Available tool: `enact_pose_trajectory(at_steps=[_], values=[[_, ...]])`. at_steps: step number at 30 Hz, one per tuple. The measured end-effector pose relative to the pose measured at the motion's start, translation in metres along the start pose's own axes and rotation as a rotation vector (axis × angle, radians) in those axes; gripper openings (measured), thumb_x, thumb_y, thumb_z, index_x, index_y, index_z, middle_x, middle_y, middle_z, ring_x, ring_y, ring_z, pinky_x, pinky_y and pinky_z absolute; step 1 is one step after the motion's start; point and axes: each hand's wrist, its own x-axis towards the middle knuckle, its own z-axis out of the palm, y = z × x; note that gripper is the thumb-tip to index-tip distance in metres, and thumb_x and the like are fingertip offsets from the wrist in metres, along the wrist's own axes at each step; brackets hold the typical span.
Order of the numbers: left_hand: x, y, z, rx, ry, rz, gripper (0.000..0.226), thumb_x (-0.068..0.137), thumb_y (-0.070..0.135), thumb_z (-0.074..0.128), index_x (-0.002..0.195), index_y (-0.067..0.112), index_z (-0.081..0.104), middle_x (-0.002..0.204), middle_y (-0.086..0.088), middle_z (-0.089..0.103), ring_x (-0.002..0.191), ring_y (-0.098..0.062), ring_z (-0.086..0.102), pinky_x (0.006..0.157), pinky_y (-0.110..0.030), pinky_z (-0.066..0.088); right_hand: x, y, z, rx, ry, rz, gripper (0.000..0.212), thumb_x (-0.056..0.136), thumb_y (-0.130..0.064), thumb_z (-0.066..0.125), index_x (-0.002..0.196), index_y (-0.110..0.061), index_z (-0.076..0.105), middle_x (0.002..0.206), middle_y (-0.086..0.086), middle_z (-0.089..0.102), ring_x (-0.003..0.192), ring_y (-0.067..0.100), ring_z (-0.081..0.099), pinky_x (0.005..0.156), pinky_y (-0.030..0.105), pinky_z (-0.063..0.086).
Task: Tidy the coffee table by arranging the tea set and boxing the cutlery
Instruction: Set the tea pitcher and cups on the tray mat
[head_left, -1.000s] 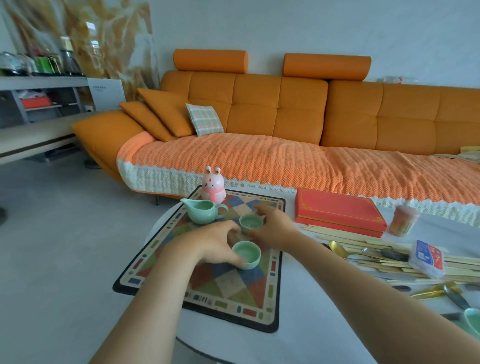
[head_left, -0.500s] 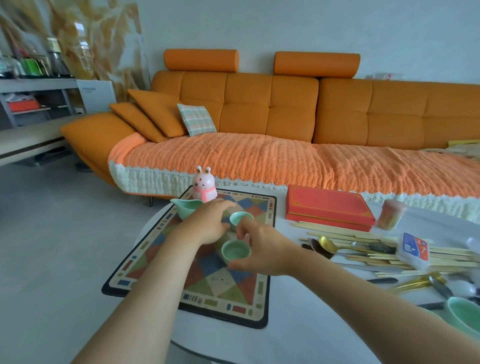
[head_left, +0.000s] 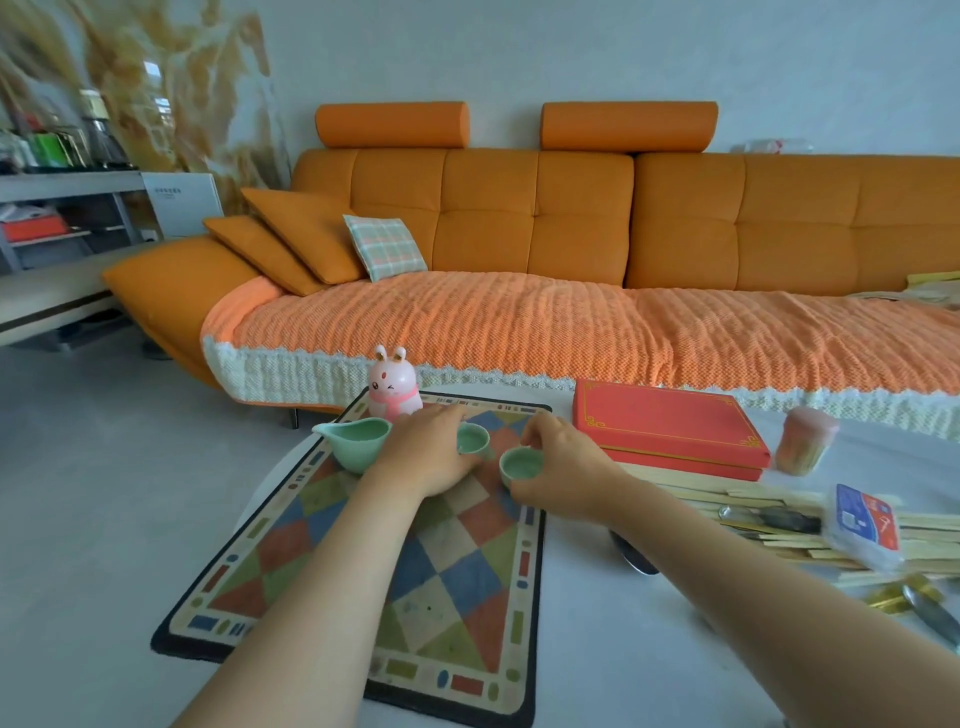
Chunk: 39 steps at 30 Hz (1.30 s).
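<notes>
On patterned mat (head_left: 457, 587), far end: left hand (head_left: 431, 457) gripped rear teacup (head_left: 471, 439), right hand (head_left: 561, 470) pinched front teacup (head_left: 521, 463). Pitcher (head_left: 356, 439) just beside left wrist; knock or cup clash likely. Cutlery (head_left: 779, 519) unboxed right of mat; red box (head_left: 670, 426) shut.

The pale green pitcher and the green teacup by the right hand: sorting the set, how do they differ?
The pale green ceramic pitcher is bigger and spouted; the small round green teacup is spoutless. The right hand pinches the teacup; the pitcher stands ungripped. Both sit upright on the chequered mat.
</notes>
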Motion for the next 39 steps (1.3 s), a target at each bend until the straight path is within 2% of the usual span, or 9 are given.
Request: enact_pose_trajectory(at_steps=[3, 8, 15, 21, 23, 29, 31, 34, 39], values=[[0.014, 0.0, 0.006, 0.142, 0.089, 0.014, 0.041, 0.087, 0.053, 0.056, 0.114, 0.022, 0.057, 0.108, 0.0, 0.064, 0.103, -0.025, 0.059, 0.08, -0.038, 0.04, 0.025, 0.003, 0.005, -0.012, 0.026, -0.003, 0.049, 0.078, -0.039, 0.068, 0.117, -0.022, 0.044, 0.116, 0.001, 0.052, 0.096, 0.017, 0.054, 0.078, 0.031, 0.047], [0.038, -0.004, 0.01, 0.256, 0.101, 0.025, 0.047, 0.09, 0.055, 0.049, 0.123, 0.022, 0.056, 0.117, 0.001, 0.064, 0.112, -0.025, 0.049, 0.092, -0.04, 0.034, 0.058, 0.004, 0.007, -0.048, 0.021, 0.008, 0.058, 0.081, -0.037, 0.066, 0.131, -0.018, 0.043, 0.124, 0.004, 0.051, 0.103, 0.021, 0.055, 0.083, 0.032, 0.049], [0.055, -0.013, 0.015, 0.051, 0.089, 0.002, 0.051, 0.094, 0.042, 0.056, 0.139, 0.019, 0.049, 0.133, -0.002, 0.052, 0.115, -0.026, 0.055, 0.076, -0.035, 0.043, 0.08, 0.008, 0.013, -0.049, 0.031, 0.054, 0.071, 0.082, -0.051, 0.064, 0.139, -0.018, 0.039, 0.128, 0.005, 0.041, 0.112, 0.025, 0.05, 0.091, 0.038, 0.048], [0.056, -0.021, 0.016, 0.13, 0.146, -0.013, 0.039, 0.091, 0.041, 0.056, 0.124, 0.02, 0.057, 0.111, -0.002, 0.065, 0.096, -0.026, 0.061, 0.075, -0.039, 0.05, 0.081, 0.007, 0.016, -0.04, 0.038, 0.08, 0.064, 0.084, -0.04, 0.063, 0.138, -0.017, 0.038, 0.127, 0.007, 0.045, 0.104, 0.023, 0.054, 0.078, 0.032, 0.048], [0.055, -0.02, 0.017, 0.176, 0.163, -0.008, 0.038, 0.092, 0.043, 0.054, 0.122, 0.02, 0.058, 0.106, -0.001, 0.066, 0.094, -0.026, 0.059, 0.072, -0.038, 0.05, 0.082, 0.005, 0.015, -0.045, 0.022, 0.092, 0.067, 0.086, -0.04, 0.062, 0.141, -0.016, 0.033, 0.13, 0.008, 0.043, 0.107, 0.025, 0.054, 0.082, 0.035, 0.05], [0.05, -0.012, 0.006, 0.209, 0.159, 0.029, 0.049, 0.092, 0.042, 0.056, 0.136, 0.02, 0.051, 0.132, -0.002, 0.055, 0.122, -0.026, 0.048, 0.087, -0.038, 0.044, 0.064, 0.001, 0.001, -0.152, -0.017, 0.054, 0.077, 0.089, -0.049, 0.059, 0.149, -0.016, 0.023, 0.139, 0.01, 0.034, 0.123, 0.031, 0.044, 0.095, 0.039, 0.045], [0.045, 0.001, -0.006, 0.173, 0.17, 0.053, 0.052, 0.091, 0.041, 0.057, 0.139, 0.021, 0.049, 0.135, -0.002, 0.052, 0.125, -0.026, 0.044, 0.092, -0.038, 0.042, 0.047, 0.0, -0.015, -0.113, 0.042, -0.014, 0.069, 0.09, -0.04, 0.06, 0.148, -0.018, 0.03, 0.14, 0.007, 0.036, 0.12, 0.028, 0.047, 0.095, 0.038, 0.044], [0.035, 0.03, -0.021, 0.107, 0.186, 0.113, 0.047, 0.092, 0.039, 0.059, 0.136, 0.023, 0.053, 0.13, -0.001, 0.054, 0.122, -0.025, 0.046, 0.092, -0.037, 0.041, 0.014, 0.005, -0.042, -0.083, 0.095, -0.085, 0.048, 0.09, -0.028, 0.06, 0.136, -0.021, 0.048, 0.128, 0.001, 0.049, 0.098, 0.017, 0.053, 0.085, 0.029, 0.043], [0.003, 0.097, -0.026, -0.226, 0.056, 0.164, 0.033, 0.09, 0.033, 0.062, 0.122, 0.025, 0.059, 0.108, 0.008, 0.055, 0.1, -0.016, 0.055, 0.08, -0.033, 0.045, -0.051, 0.033, -0.079, -0.058, 0.088, 0.015, 0.031, 0.09, -0.02, 0.052, 0.118, -0.024, 0.064, 0.107, -0.008, 0.065, 0.078, 0.007, 0.056, 0.076, 0.021, 0.044]])
